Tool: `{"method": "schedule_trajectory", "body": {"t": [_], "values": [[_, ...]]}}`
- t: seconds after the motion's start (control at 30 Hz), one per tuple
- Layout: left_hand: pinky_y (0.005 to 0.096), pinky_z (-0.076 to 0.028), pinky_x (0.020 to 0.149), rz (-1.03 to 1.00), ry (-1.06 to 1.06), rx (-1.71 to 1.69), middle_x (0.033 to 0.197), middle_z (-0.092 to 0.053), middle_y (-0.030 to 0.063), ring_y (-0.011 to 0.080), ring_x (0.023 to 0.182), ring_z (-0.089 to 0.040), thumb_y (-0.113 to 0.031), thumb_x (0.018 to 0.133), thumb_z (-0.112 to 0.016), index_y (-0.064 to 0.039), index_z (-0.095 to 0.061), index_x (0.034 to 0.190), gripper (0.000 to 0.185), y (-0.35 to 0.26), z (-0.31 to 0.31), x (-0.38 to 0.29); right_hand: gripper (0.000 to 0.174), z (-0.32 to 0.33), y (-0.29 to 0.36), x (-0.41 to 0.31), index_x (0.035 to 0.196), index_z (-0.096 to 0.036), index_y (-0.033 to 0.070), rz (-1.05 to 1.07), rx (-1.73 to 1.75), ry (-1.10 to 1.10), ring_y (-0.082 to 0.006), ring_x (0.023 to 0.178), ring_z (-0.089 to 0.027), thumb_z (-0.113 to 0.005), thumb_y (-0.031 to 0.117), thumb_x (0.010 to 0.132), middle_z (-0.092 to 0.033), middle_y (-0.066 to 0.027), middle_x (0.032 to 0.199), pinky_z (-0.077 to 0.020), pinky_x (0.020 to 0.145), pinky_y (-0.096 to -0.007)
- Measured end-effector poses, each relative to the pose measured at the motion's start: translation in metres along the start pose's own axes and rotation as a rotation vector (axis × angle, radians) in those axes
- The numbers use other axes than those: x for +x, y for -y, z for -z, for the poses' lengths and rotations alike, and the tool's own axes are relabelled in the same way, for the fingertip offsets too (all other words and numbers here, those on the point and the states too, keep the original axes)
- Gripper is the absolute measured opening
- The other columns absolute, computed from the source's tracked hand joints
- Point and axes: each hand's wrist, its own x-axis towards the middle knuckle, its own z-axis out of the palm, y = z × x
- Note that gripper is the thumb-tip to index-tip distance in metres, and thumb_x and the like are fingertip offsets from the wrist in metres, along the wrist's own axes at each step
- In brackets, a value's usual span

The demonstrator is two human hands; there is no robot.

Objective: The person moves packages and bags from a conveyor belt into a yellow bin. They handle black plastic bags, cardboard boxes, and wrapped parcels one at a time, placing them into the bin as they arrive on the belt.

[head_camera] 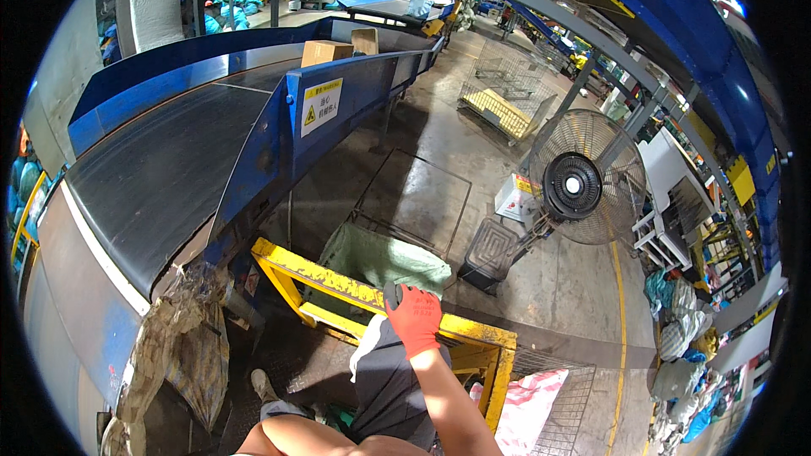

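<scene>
My right hand (415,320), in a red work glove with dark fingertips, grips the top bar of a yellow metal railing (317,271) with chipped paint. My left hand is out of view. Just beyond the bar hangs a pale green woven sack (380,259), open at the top. Dark cloth (393,380) lies below my right hand, and a shoe (263,385) stands on the floor to its left. On the left runs a black conveyor belt (171,152) between blue side walls, carrying cardboard boxes (326,52) at its far part.
A pedestal fan (573,183) stands ahead right beside a white box (516,197). A wire cage cart (504,92) is farther back. Torn sacking (196,342) hangs at the belt's near end. Several bags (681,342) lie along the right. A red-striped sack (529,402) lies behind the railing.
</scene>
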Motion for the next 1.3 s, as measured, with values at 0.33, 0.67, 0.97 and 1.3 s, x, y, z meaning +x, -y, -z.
{"method": "schedule_trajectory", "body": {"t": [0.33, 0.67, 0.97, 1.3], "values": [[0.0346, -0.044, 0.051, -0.108, 0.117, 0.245, 0.072, -0.061, 0.0128, 0.0242, 0.056, -0.058, -0.021, 0.091, -0.064, -0.001, -0.06, 0.081, 0.023, -0.015, 0.017, 0.015, 0.04, -0.004, -0.002, 0.0, 0.101, -0.068, 0.01, 0.007, -0.009, -0.028, -0.029, 0.091, -0.065, -0.068, 0.044, 0.08, -0.069, -0.0109, 0.095, -0.0452, 0.088, -0.0416], [0.0314, -0.03, 0.042, -0.052, -0.08, 0.158, 0.056, -0.053, 0.0008, 0.0169, 0.042, -0.046, -0.021, 0.062, -0.065, -0.011, -0.055, 0.059, 0.015, 0.006, -0.006, -0.008, 0.042, 0.004, 0.0, 0.0, 0.107, -0.068, 0.01, -0.017, 0.004, 0.057, -0.029, 0.096, -0.064, -0.068, 0.043, 0.08, -0.069, -0.0103, 0.102, -0.0455, 0.089, -0.0411], [0.0312, -0.031, 0.042, -0.155, 0.004, 0.175, 0.059, -0.055, 0.0011, 0.0173, 0.044, -0.048, -0.02, 0.072, -0.066, -0.01, -0.053, 0.06, 0.021, 0.023, -0.032, -0.012, 0.038, -0.002, -0.002, 0.0, 0.101, -0.069, 0.011, -0.033, 0.064, 0.04, -0.0297, 0.091, -0.065, -0.067, 0.044, 0.081, -0.069, -0.0098, 0.095, -0.0458, 0.085, -0.0416], [0.0294, -0.032, 0.045, -0.044, 0.134, 0.14, 0.063, -0.051, 0.0015, 0.0153, 0.05, -0.047, -0.027, 0.085, -0.06, -0.01, -0.051, 0.068, 0.026, 0.014, -0.047, -0.012, 0.034, -0.001, -0.008, 0.001, 0.095, -0.068, 0.012, 0.0, 0.128, 0.014, -0.0308, 0.088, -0.066, -0.064, 0.044, 0.084, -0.069, -0.0105, 0.089, -0.0477, 0.079, -0.0428]]}}
